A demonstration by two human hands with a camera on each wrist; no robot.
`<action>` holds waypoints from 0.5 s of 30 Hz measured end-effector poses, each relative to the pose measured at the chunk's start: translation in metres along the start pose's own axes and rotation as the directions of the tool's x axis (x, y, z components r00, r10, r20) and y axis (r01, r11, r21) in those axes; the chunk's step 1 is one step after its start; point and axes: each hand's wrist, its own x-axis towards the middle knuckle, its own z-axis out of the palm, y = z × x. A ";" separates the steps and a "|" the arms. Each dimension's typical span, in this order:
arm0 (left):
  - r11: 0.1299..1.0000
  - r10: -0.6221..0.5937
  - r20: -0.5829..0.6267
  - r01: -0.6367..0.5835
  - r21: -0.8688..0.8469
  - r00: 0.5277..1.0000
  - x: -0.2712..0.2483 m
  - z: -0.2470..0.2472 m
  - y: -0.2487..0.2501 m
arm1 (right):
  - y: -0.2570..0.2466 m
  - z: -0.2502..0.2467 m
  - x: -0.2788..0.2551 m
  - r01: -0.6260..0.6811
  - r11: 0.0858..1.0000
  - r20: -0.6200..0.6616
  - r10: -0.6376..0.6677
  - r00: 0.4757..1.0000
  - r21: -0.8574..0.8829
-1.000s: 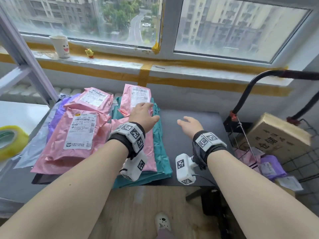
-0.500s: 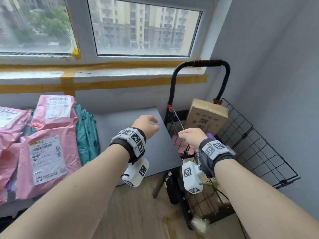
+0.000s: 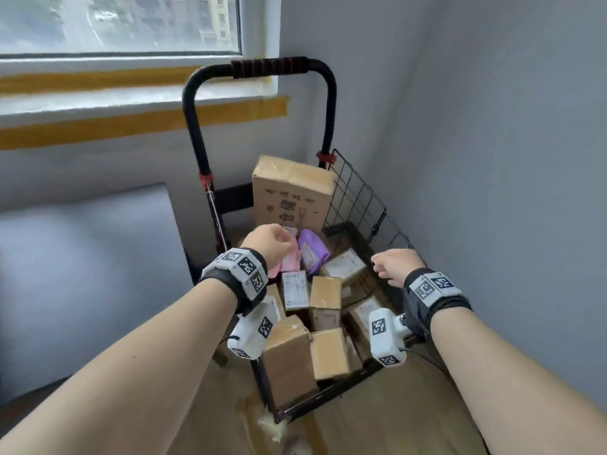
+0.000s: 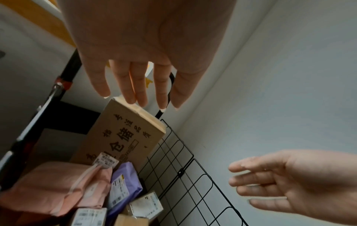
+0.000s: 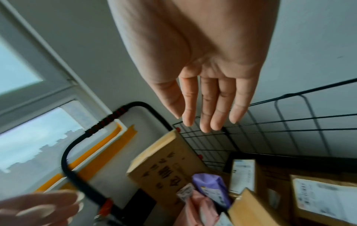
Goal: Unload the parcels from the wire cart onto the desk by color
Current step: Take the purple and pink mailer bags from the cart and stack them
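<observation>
The black wire cart stands in the corner, filled with parcels. A tall brown carton leans at its back. A pink bag and a purple bag lie in front of the carton, with several small brown boxes nearer me. My left hand hovers over the pink bag, fingers straight and empty. Over the cart's right side my right hand hangs with relaxed fingers, holding nothing. The purple bag also shows in the left wrist view.
The grey desk corner lies left of the cart. Grey walls close in behind and to the right. The cart's black handle rises in front of the window sill with its yellow tape. Brown floor shows below.
My view has swung right from the desk with its pink and teal parcels to the cart. Both hands have moved from over the desk to above the cart's parcels, still empty.
</observation>
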 end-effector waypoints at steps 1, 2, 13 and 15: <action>1.000 -0.025 0.016 0.025 0.005 1.000 0.006 0.006 0.000 | 0.005 -0.002 0.011 -0.037 0.999 0.021 0.037 0.999 0.026; 0.999 -0.048 0.025 0.047 0.014 0.999 0.012 0.010 0.001 | 0.007 -0.002 0.021 -0.062 0.997 0.047 0.060 0.997 0.051; 0.974 -0.226 0.048 0.227 -0.022 0.973 0.121 0.035 -0.037 | -0.023 0.050 0.123 -0.036 0.999 0.204 0.039 0.978 -0.022; 0.965 -0.251 0.066 0.255 -0.057 0.966 0.147 0.042 -0.043 | -0.031 0.057 0.145 -0.052 0.996 0.200 0.065 0.978 -0.071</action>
